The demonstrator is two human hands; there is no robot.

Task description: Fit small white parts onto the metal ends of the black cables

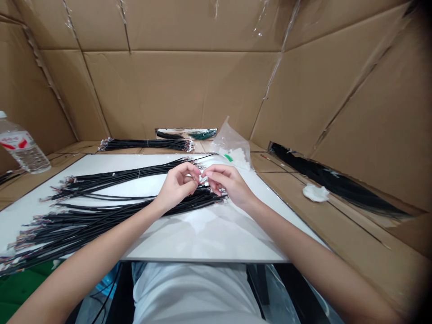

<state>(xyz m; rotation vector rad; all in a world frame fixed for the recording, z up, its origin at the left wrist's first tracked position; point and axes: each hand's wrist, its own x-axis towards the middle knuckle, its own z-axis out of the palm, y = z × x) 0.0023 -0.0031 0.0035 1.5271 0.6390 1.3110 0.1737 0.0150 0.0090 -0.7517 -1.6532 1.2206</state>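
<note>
Over the middle of the white tabletop my two hands meet, fingertips almost touching. My left hand [180,184] is pinched on the end of a black cable, whose thin coloured wires [203,180] show between the hands. Thumb and fingers of my right hand [231,182] are closed at those wires, with a small white piece partly visible; its exact shape is hidden. Under my hands lies a loose bundle of black cables [84,225] with connector ends. Behind it, a second cable bundle [118,177] is tied with a band.
A third tied bundle [145,143] lies at the back. Near it stands a clear plastic bag [232,146] with white pieces inside. A water bottle [25,148] stands on the left. Cardboard walls [189,90] surround the white table [209,243]. White crumpled material [316,193] lies on the right.
</note>
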